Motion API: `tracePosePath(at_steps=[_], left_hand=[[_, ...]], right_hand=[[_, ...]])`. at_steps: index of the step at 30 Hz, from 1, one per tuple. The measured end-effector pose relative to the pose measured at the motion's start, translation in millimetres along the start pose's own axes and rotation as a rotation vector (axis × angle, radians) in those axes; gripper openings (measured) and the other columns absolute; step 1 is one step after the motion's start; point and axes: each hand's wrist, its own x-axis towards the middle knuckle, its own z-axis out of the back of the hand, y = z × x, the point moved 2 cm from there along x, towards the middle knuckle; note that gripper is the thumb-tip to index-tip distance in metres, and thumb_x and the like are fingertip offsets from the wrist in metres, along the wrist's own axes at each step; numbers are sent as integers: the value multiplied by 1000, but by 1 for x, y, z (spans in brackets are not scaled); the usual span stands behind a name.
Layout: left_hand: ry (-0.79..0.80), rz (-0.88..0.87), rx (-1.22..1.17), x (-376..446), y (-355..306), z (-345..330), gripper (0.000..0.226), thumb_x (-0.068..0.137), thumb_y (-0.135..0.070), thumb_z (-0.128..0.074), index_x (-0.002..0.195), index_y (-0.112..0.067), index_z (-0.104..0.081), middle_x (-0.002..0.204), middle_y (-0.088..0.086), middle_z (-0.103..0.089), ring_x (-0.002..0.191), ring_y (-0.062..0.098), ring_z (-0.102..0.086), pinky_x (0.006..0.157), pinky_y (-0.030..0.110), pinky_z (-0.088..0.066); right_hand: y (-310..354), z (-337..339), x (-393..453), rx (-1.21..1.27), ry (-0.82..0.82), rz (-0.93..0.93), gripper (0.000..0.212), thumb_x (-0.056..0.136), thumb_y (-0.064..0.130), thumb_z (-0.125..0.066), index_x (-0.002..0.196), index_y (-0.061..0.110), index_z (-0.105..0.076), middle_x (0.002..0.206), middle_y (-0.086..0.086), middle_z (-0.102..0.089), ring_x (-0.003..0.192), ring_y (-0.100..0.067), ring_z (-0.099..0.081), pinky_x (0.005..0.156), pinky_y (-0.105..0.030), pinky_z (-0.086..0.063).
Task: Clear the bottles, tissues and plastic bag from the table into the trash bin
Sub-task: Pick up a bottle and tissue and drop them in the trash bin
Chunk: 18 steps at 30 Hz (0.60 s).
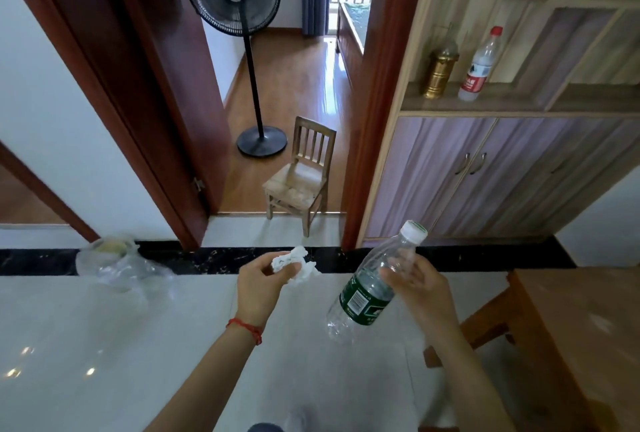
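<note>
The left hand [261, 284] is pinching a crumpled white tissue [296, 265] between thumb and fingers, holding it up at about 12 o'clock from the wrist. The right hand [420, 289] is gripping a clear plastic water bottle [372, 284] with a green label, tilted, its white cap pointing toward 1 o'clock. A clear plastic bag [114, 263] is lying on the white table [104, 345] at 10 o'clock, well apart from both hands.

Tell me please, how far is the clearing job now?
Nothing looks binned yet; no trash bin is in view. In hand: the left hand holds a crumpled white tissue, the right hand a clear green-labelled plastic bottle. Left: the transparent plastic bag.
</note>
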Motion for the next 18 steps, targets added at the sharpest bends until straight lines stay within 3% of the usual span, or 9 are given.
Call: tracePosePath(at_steps=[3,6,11,15,18], left_hand=[[30,3,31,49,-7,-14,13,70,-9,-76,75,-20,-72,66,-4,-70,67,15,-61,73,39,-52],[79,-9,40,87,-15,-32,11,64,-18,-76,74,-22,-73,71,9,-70,66,17,-61,67,36,-52],[123,15,68,153,-24,-77,15,70,-4,-75,80,-15,-73,69,8,-68,61,13,-59,52,18,-48],[145,8,105,205,-30,-120,15,69,-9,-78,76,-20,-72,63,6,-66,57,16,-56,58,33,-49],[158,-27,135,237,-39,-154,15,61,-27,-81,73,-24,-73,59,2,-67,57,16,-59,59,38,-51]], right_hand=[[4,-3,41,1,-38,-12,33,75,17,-73,104,22,-60,100,8,-66,92,-3,-60,66,-13,-46],[0,-1,78,19,-95,-34,36,73,14,-75,107,12,-62,101,-1,-68,96,-15,-63,72,-22,-47],[-3,9,149,70,-151,-63,30,71,8,-75,95,22,-64,97,1,-69,93,-17,-64,76,-27,-49],[4,25,208,84,-170,-40,29,73,2,-73,94,20,-63,89,5,-68,78,-1,-66,60,-9,-50],[9,42,247,33,-160,-19,26,74,6,-73,90,25,-62,90,6,-68,77,2,-65,60,-7,-48]])
